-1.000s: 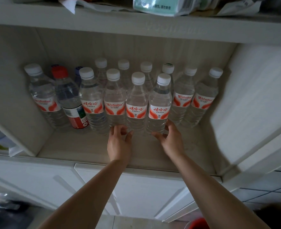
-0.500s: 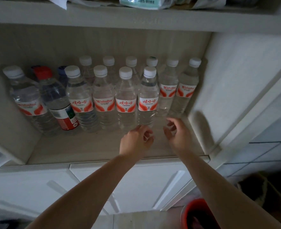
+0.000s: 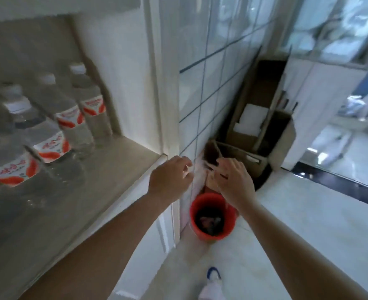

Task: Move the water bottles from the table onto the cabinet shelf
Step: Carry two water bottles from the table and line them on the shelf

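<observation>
At the far left, the water bottles (image 3: 70,124) stand upright in rows on the cabinet shelf (image 3: 105,169), red-and-white labels facing out (the picture is smeared with motion blur). Past the shelf's right front corner, the left hand (image 3: 170,178) hangs in the air, fingers loosely curled and holding nothing. Just beside it the right hand (image 3: 233,182) is likewise empty, fingers relaxed. Below them a red bucket (image 3: 213,215) sits on the floor against the tiled wall (image 3: 211,61), with cardboard boxes (image 3: 256,126) behind it.
</observation>
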